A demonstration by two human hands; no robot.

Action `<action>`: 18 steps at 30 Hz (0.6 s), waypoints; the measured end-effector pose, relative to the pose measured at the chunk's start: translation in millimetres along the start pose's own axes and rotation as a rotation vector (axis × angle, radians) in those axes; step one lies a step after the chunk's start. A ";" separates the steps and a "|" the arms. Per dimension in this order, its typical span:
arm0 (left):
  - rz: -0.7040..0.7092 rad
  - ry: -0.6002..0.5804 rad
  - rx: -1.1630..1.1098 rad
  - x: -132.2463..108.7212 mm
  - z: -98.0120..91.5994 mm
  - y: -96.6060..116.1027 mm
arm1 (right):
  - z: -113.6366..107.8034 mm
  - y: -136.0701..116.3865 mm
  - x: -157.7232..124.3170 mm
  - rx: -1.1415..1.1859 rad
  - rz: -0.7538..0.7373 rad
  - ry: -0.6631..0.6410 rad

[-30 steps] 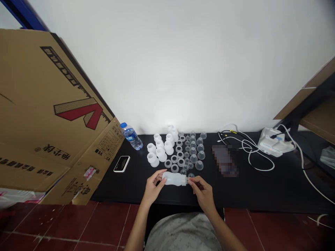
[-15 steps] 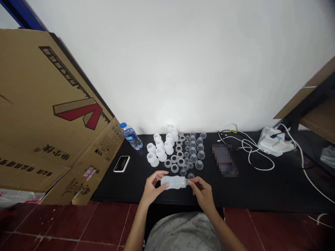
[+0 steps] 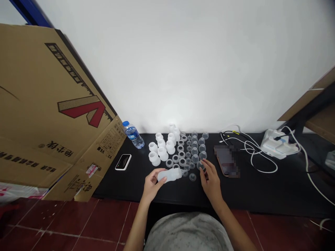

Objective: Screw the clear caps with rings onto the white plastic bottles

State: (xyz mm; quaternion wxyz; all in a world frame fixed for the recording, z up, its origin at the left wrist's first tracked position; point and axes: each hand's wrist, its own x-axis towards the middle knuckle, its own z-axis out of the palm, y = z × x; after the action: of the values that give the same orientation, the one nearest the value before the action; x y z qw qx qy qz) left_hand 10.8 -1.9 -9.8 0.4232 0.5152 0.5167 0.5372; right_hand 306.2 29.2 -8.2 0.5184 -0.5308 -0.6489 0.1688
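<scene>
Head view, plastic bottle (image 3: 169, 175) in left hand (image 3: 153, 185), right hand (image 3: 210, 180) apart

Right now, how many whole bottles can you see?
2: a blue-capped water bottle beside the cardboard, and a white plastic bottle in the left hand. Others may hide behind it.

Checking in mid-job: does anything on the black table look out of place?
One clear plastic cup sits apart below the rows of cups, near the right hand. A large cardboard sheet also leans askew over the black table.
</scene>
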 end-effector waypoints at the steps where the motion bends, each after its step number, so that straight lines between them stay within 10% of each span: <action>1: 0.000 0.014 -0.003 0.4 0.0 -1.0 | 0.1 5.2 5.3 -0.058 -0.024 -0.008; 18: -0.012 -0.011 0.028 -1.0 4.2 -2.9 | -0.7 24.5 5.9 -0.120 0.065 0.017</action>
State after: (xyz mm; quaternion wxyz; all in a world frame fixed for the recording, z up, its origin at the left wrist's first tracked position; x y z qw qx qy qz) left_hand 14.9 -2.0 -13.1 0.4219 0.5209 0.5248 0.5247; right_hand 320.0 43.3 -23.9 0.4853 -0.5832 -0.6358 0.1420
